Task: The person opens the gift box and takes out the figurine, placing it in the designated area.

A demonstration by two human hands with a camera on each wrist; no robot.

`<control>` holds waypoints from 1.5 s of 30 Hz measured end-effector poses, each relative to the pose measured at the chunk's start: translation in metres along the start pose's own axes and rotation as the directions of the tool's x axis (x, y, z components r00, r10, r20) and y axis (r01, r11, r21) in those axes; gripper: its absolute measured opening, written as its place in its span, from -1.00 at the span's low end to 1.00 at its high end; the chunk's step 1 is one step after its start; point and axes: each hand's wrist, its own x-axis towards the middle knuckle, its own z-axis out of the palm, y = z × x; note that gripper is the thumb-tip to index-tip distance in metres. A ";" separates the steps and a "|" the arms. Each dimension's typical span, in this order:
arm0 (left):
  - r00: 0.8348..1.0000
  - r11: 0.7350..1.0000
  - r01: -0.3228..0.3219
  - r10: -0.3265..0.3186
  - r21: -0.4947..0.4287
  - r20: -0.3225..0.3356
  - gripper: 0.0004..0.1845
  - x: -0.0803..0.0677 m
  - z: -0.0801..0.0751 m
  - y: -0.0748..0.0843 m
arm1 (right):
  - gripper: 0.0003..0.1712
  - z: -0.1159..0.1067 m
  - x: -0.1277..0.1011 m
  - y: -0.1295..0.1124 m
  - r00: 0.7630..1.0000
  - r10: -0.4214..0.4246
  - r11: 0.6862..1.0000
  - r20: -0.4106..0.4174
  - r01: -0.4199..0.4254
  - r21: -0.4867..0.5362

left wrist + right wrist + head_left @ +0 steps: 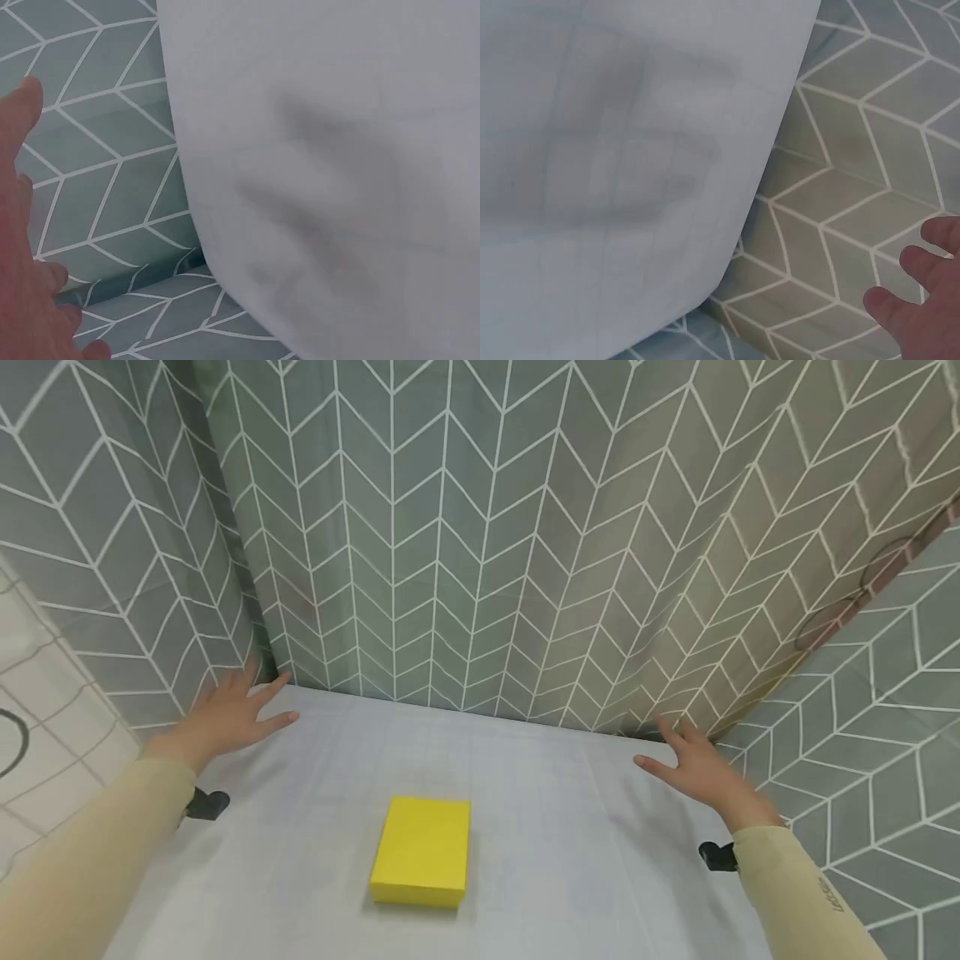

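A yellow box [422, 845] lies flat on the white-covered table [540, 877], near the middle of the head view. My left hand [228, 714] hovers over the table's far left corner, its fingers spread and nothing in them. Over the far right corner, my right hand [697, 772] is held out the same way, also holding nothing. Both hands are well apart from the box. In the left wrist view the left hand [30, 247] shows at the left edge; the right hand [922, 296] appears at the lower right of its own wrist view.
Grey-green curtains [465, 543] with white chevron lines hang behind the table and on both sides. Dark wrist-worn pieces, one below the left hand [207, 804] and one below the right [717, 857], jut inward. A pale tiled surface lies at far left.
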 end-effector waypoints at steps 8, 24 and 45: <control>0.999 0.998 -0.022 0.021 -0.056 -0.031 -0.07 -0.016 0.021 0.003 | 0.05 0.027 -0.003 -0.014 0.994 -0.052 0.998 -0.100 0.055 0.023; 0.994 0.964 -0.048 0.020 -0.261 -0.110 -0.19 -0.051 0.049 0.045 | -0.19 0.064 -0.025 -0.061 0.971 -0.076 0.974 -0.227 0.121 0.191; 0.998 0.893 0.048 -0.027 -0.448 0.054 -0.30 -0.074 0.078 0.121 | -0.39 0.107 -0.039 -0.160 0.991 -0.133 0.862 -0.035 0.133 0.489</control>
